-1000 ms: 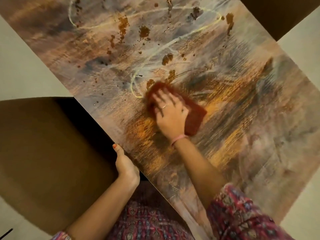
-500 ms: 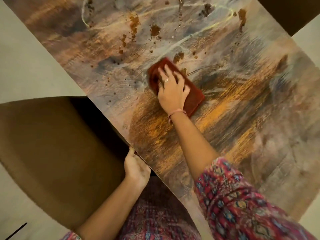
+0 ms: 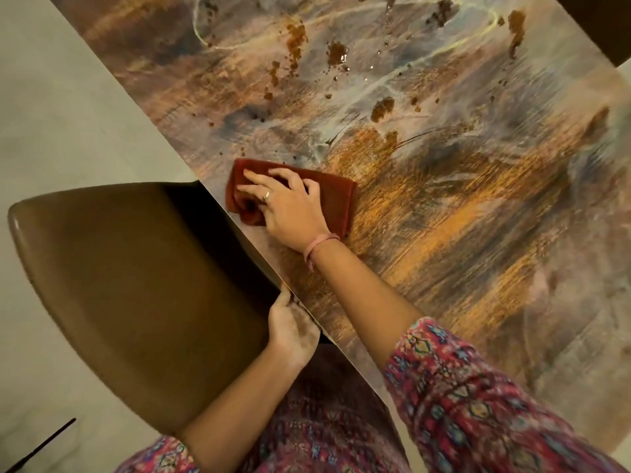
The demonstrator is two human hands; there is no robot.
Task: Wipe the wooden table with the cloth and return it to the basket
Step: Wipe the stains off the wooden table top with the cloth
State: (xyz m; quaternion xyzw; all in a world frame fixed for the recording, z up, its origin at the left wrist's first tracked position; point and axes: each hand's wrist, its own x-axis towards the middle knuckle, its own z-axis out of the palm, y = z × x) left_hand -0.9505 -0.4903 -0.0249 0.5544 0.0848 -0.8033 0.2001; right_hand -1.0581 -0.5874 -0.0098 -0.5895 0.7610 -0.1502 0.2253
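Note:
The wooden table (image 3: 461,233) runs diagonally through the head view, streaked with wet wipe marks, and brown spill spots (image 3: 336,52) dot its far part. A folded red-brown cloth (image 3: 336,196) lies flat near the table's left edge. My right hand (image 3: 290,209) presses down on the cloth with fingers spread, covering its middle. My left hand (image 3: 292,327) grips the table's near edge, thumb on top. The basket is not in view.
A brown chair seat (image 3: 136,295) sits tucked under the table's left edge, right beside my left hand. Pale floor (image 3: 68,114) lies to the left. A dark chair corner (image 3: 594,22) shows at the top right.
My right hand has swept the cloth from the table's middle toward the left edge, leaving the spill spots behind it. My left hand stays on the table edge.

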